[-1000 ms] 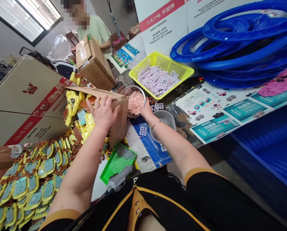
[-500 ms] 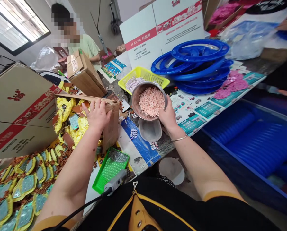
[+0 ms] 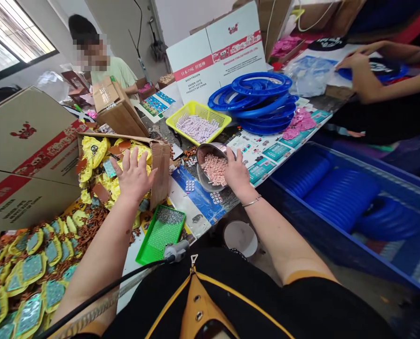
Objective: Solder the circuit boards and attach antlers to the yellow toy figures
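My right hand [image 3: 237, 175] grips the rim of a metal bowl [image 3: 204, 149] that holds many small pink pieces [image 3: 214, 168]. The bowl leans over a clear plastic container [image 3: 203, 181], which it partly hides. Whether pieces are dropping into the container, I cannot tell. Fingers spread, my left hand [image 3: 134, 178] is over the near side of an open cardboard box [image 3: 160, 172], holding nothing. Yellow pieces with brown and teal parts [image 3: 96, 151] fill that box. Small cards of white squares [image 3: 190, 185] lie beside the container.
A yellow basket [image 3: 225, 123] of pale pieces stands behind the bowl, beside stacked blue rings [image 3: 262, 84]. A green tray [image 3: 153, 245] and a corded grey tool [image 3: 176, 251] are close to me. Blue coils [image 3: 333, 197] fill a bin on the right. Another person's hands [image 3: 358, 66] work at far right.
The bowl has tipped and come down over the clear container. My left hand has lifted its fingers and spread them. The view has shifted, showing more of the right side.
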